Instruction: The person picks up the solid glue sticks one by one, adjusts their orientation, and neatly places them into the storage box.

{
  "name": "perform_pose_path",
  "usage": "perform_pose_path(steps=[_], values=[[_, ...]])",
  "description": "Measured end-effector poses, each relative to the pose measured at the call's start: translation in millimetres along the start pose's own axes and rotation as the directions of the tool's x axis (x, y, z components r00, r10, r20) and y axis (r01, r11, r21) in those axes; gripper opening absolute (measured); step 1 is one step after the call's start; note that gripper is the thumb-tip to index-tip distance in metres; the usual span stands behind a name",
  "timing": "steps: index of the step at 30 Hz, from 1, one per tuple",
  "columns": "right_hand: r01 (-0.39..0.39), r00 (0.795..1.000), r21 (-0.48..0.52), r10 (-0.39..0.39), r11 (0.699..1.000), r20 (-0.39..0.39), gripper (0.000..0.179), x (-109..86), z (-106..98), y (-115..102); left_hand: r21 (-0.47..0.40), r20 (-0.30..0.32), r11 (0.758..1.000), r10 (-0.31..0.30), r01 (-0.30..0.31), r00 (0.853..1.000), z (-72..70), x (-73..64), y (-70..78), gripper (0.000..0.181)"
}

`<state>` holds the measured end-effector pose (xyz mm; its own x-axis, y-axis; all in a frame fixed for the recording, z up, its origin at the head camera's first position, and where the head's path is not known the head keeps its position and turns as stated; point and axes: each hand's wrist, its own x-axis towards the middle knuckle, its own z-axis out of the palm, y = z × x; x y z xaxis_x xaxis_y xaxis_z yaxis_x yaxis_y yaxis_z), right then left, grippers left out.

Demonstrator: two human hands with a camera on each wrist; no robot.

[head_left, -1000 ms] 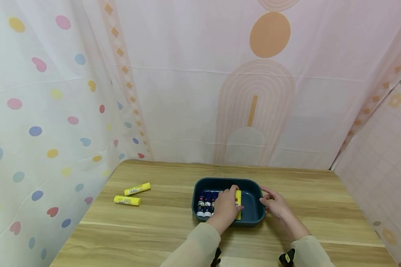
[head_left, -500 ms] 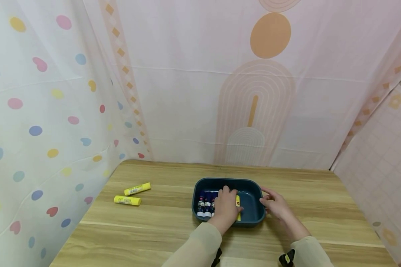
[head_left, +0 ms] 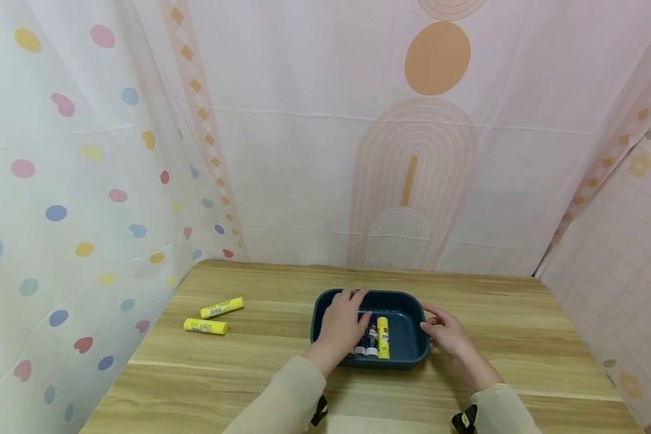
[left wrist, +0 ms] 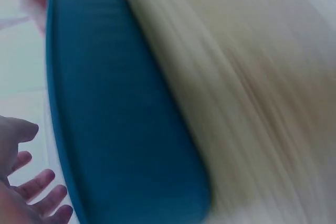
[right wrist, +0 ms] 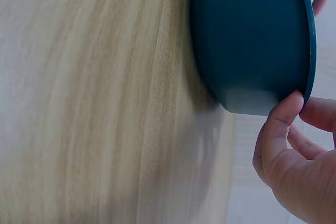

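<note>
The right hand (head_left: 449,331) pinches the right-end rim of a teal tray (head_left: 409,330), which looks stiff and light, so the rim should hold well. Inside, left of that pinch, lie a yellow glue stick (head_left: 383,339) and dark-blue glue sticks (head_left: 372,339), probably smooth, apt to roll, best taken mid-barrel. Farther left, the left hand (head_left: 339,324) spreads loosely, gripping nothing; well beyond lie two loose yellow glue sticks (head_left: 205,327).

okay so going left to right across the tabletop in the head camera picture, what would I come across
Two yellow sticks outside the tray, left hand, rightmost dark stick, yellow stick inside the tray, right hand.
</note>
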<state>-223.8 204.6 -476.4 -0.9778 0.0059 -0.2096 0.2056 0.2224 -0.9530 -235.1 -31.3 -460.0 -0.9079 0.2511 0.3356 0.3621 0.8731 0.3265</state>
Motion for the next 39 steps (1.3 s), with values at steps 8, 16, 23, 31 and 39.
perform_pose_path(steps=[8,16,23,31,39], values=[[-0.002,1.0,0.015,0.001,1.0,0.005,0.048,0.7,0,0,-0.052,-0.033,0.994,0.098,-0.099,0.995,-28.2,-11.6,-51.6,0.053],[-0.012,1.0,0.008,0.012,1.0,0.015,0.049,-0.4,-1,-2,-0.147,-0.151,0.983,0.091,-0.113,0.984,-36.8,-35.1,-103.2,0.059],[-0.012,1.0,0.013,0.011,1.0,0.022,0.049,-0.1,-1,0,-0.119,-0.125,0.989,0.07,-0.085,0.99,-41.0,-60.6,-149.7,0.065],[-0.011,1.0,0.012,0.01,1.0,0.026,0.049,0.6,0,0,0.097,-0.16,0.987,0.144,-0.129,0.977,-64.9,-80.6,-215.6,0.067],[-0.003,1.0,-0.015,0.003,1.0,0.012,0.047,-0.6,1,-2,0.2,-0.142,0.973,0.144,-0.114,0.979,-76.6,-98.9,-258.3,0.056]])
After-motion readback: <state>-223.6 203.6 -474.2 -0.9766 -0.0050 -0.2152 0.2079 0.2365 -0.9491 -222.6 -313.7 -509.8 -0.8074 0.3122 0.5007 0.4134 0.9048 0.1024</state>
